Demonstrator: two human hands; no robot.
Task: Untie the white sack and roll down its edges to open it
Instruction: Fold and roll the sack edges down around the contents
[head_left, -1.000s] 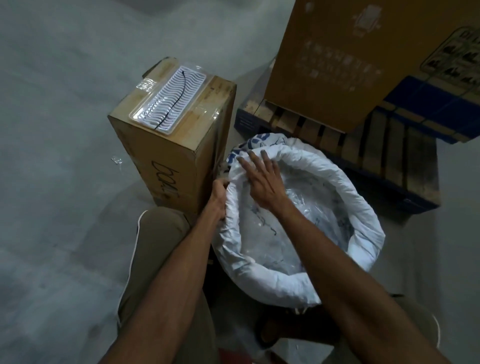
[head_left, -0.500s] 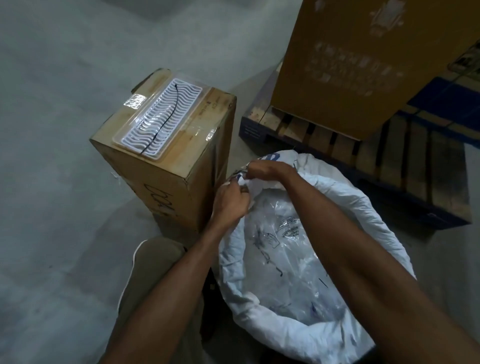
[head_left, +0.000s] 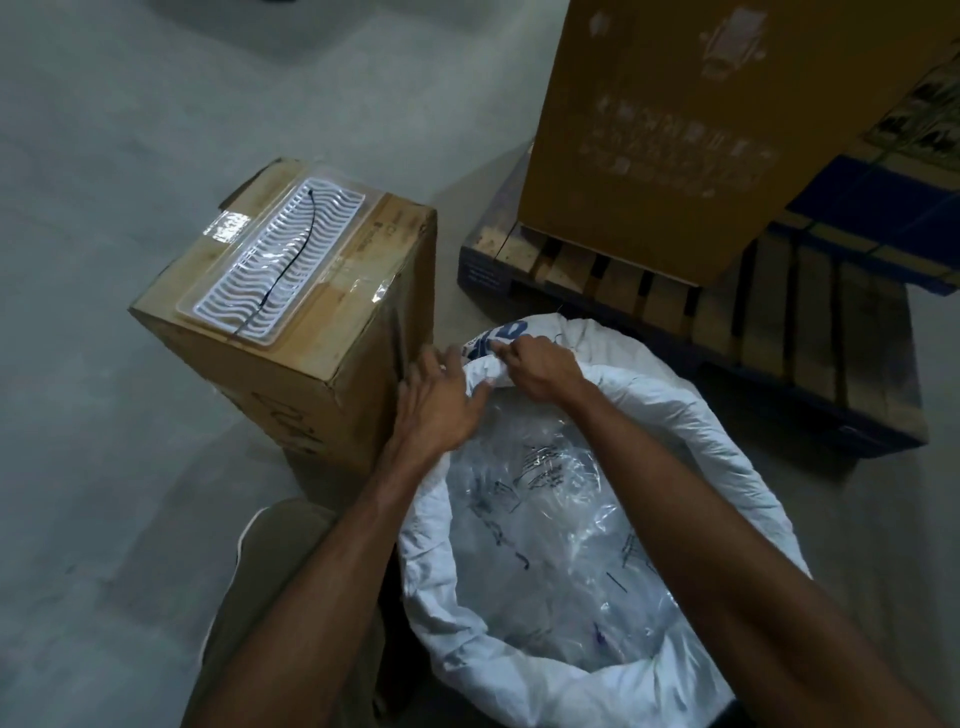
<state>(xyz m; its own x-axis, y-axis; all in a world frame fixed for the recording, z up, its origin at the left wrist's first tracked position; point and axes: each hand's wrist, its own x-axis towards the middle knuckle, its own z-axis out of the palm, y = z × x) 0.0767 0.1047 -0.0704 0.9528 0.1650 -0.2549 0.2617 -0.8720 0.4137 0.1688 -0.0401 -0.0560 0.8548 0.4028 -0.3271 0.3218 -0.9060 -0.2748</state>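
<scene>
The white sack (head_left: 691, 410) stands open on the floor in front of me, its edge rolled down into a thick ring. Clear plastic packets (head_left: 550, 525) fill its inside. At the far left of the rim, my right hand (head_left: 537, 366) is closed on the rolled fabric beside some blue print. My left hand (head_left: 439, 402) lies just left of it with fingers spread, pressing against the outside of the rim and holding nothing.
A tall cardboard box (head_left: 311, 358) stands directly left of the sack, with a white ribbed tray (head_left: 275, 260) on top. A wooden pallet (head_left: 727, 306) carrying a large brown carton (head_left: 691, 119) sits behind the sack. Grey concrete floor (head_left: 104, 156) stretches to the left.
My left hand let go of the rim and spread its fingers against the sack's outside. My right hand stayed gripping the far-left rim. The camera moved closer over the sack.
</scene>
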